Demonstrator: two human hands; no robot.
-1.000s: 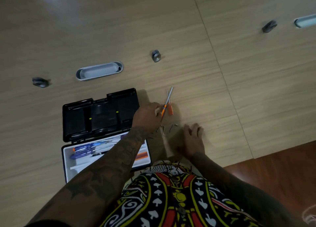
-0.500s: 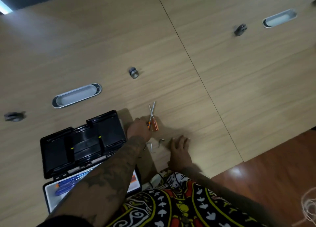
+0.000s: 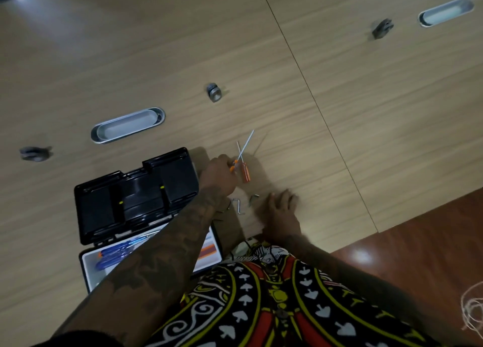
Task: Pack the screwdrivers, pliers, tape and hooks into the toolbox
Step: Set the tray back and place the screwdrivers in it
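My left hand point(image 3: 219, 177) is closed around the orange handle of a screwdriver point(image 3: 244, 149), whose shaft points up and away across the table. A second orange-handled screwdriver point(image 3: 245, 172) lies flat just right of that hand, its shaft crossing the first. Small metal hooks point(image 3: 239, 206) point(image 3: 253, 198) lie on the wood between my hands. My right hand point(image 3: 282, 210) rests flat on the table with fingers spread, holding nothing. The black toolbox point(image 3: 136, 197) stands open at the left; its white tray point(image 3: 90, 261) holds blue-handled screwdrivers point(image 3: 115, 253), partly hidden by my left forearm.
A roll of tape point(image 3: 214, 92) sits farther back on the wooden table. Two oval cable slots point(image 3: 128, 125) point(image 3: 445, 11) and two dark clips point(image 3: 35, 153) point(image 3: 382, 28) are set in the tabletop. The table edge and a reddish floor point(image 3: 418, 242) lie at the right.
My left hand has stayed on the orange screwdriver handle and my right hand stays flat. The head view has shifted, so the scene slides in the frame.
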